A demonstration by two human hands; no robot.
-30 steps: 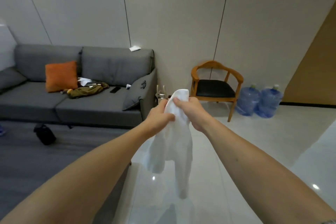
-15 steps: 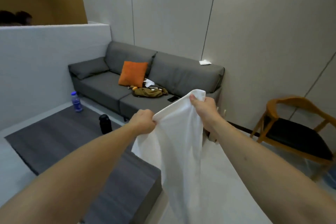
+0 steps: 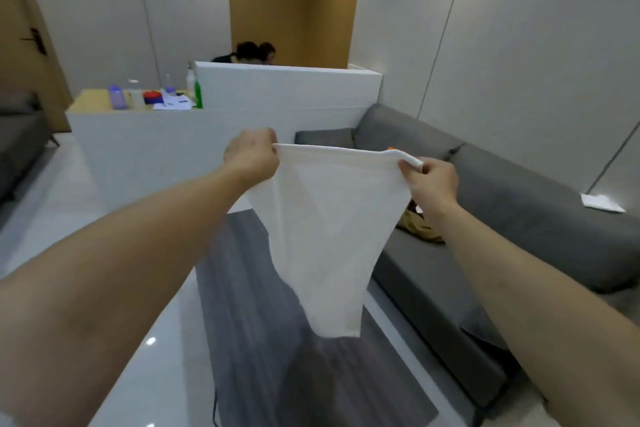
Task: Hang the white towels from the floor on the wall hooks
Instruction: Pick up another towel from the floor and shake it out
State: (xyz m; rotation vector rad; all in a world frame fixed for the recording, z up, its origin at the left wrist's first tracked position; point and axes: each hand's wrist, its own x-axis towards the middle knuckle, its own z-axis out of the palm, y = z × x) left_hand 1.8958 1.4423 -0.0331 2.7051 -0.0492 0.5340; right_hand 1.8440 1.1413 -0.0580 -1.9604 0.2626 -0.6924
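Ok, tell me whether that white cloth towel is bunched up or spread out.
Spread out: the left hand and right hand pinch the white cloth towel at its top corners, the edge taut.

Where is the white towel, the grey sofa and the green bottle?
white towel (image 3: 322, 236), head view, middle of the hanging cloth.
grey sofa (image 3: 512, 218), head view, top of its backrest.
green bottle (image 3: 198, 94), head view, its body, on the counter.

The white towel hung in the air, spread out between the left hand and the right hand, each pinching one end of its hemmed top edge. That edge ran nearly taut and level; below it the plain cloth narrowed to a loose, drooping tip.
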